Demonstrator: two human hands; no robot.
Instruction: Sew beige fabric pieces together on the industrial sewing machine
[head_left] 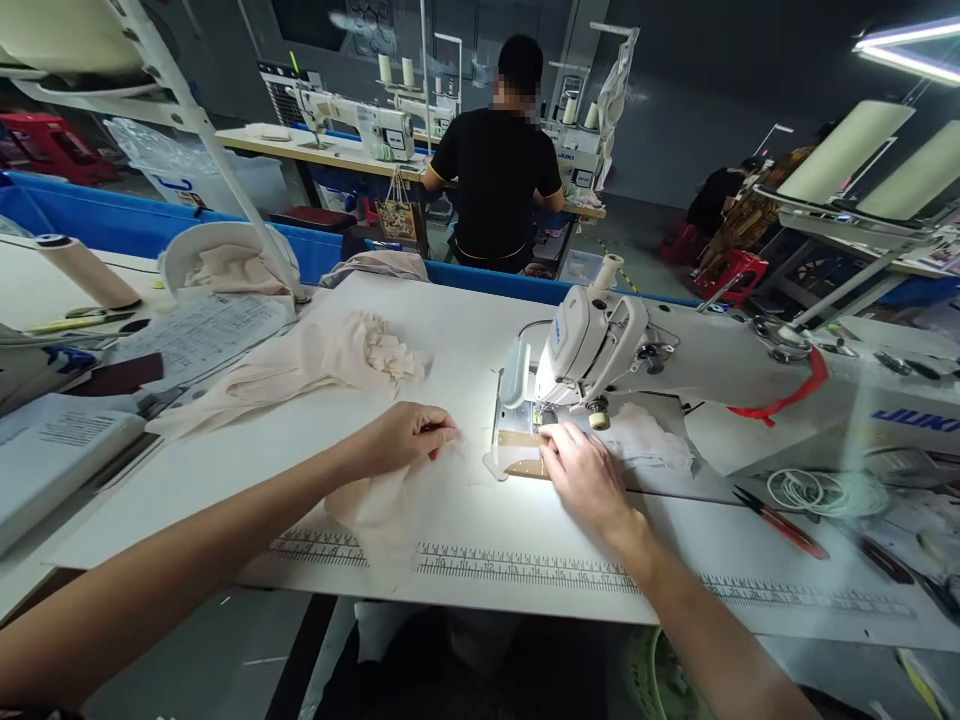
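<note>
My left hand (409,438) is closed in a pinch on a thin, sheer beige fabric piece (386,520), which hangs down over the printed ruler and the table's front edge. My right hand (583,470) lies at the white sewing machine (592,345), its fingers bent and drawn together just by the presser foot (541,418). What lies under those fingertips is hidden. Below the needle is a lit metal plate with brown patches (525,452). More pale fabric (649,440) lies behind the right hand. A pile of beige fabric pieces (330,355) rests left of the machine.
A ruler strip (510,568) runs along the table's front. On the right lie red-handled snips (784,525) and a coil of pale cord (825,492). At left are a thread cone (88,272) and printed papers (206,340). A person (495,180) sits beyond the blue trough.
</note>
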